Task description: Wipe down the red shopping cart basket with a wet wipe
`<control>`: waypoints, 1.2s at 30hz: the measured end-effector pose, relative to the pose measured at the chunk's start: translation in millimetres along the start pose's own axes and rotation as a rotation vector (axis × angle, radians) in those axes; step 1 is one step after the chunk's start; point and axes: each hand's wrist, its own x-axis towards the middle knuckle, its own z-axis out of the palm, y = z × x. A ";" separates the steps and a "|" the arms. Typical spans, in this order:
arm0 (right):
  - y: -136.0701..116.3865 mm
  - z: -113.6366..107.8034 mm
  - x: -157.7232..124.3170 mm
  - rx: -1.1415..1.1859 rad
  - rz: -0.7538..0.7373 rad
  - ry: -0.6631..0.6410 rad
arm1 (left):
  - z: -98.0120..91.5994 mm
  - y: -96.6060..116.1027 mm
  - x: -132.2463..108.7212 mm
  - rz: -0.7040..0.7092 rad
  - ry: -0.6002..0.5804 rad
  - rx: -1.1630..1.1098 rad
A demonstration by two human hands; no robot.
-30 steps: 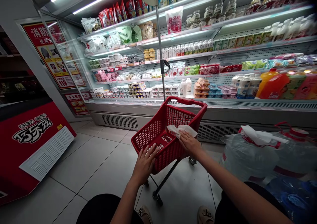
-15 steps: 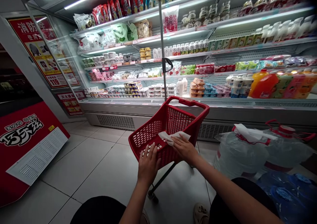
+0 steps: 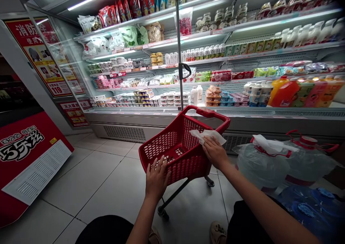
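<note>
A red plastic shopping cart (image 3: 161,147) with lattice walls stands in front of me, its handle at the far end. My left hand (image 3: 156,177) lies over the near left corner of the basket rim, fingers stretched and slightly apart. With my right hand (image 3: 215,152) I press a white wipe (image 3: 207,135) onto the right-hand rim, close to the handle end. The wipe's loose ends stick out on both sides of my fingers. Part of that rim is hidden under the hand and wipe. Through the lattice, the basket floor shows no goods.
A lit refrigerated shelf unit (image 3: 151,116) with dairy and drinks runs behind the cart. Large water bottles (image 3: 264,165) in plastic wrap and blue water jugs (image 3: 307,208) stand at right. At left is a red freezer (image 3: 29,165). A metal pole (image 3: 179,39) rises behind the cart.
My right hand has slid the wipe along the rim, away from me and to the right. My left hand stays on the near corner, shifted slightly left in view.
</note>
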 end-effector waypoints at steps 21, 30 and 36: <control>-70.9 12.2 -3.8 0.099 -0.050 -0.037 | -0.8 5.0 -2.0 -0.064 0.004 0.019; -23.5 -1.4 -4.3 0.101 -0.202 -0.064 | -5.6 -9.0 -11.7 -0.032 -0.013 0.046; 4.8 0.2 -0.7 0.029 -0.035 -0.018 | 1.6 -4.0 -12.7 -0.064 0.012 0.051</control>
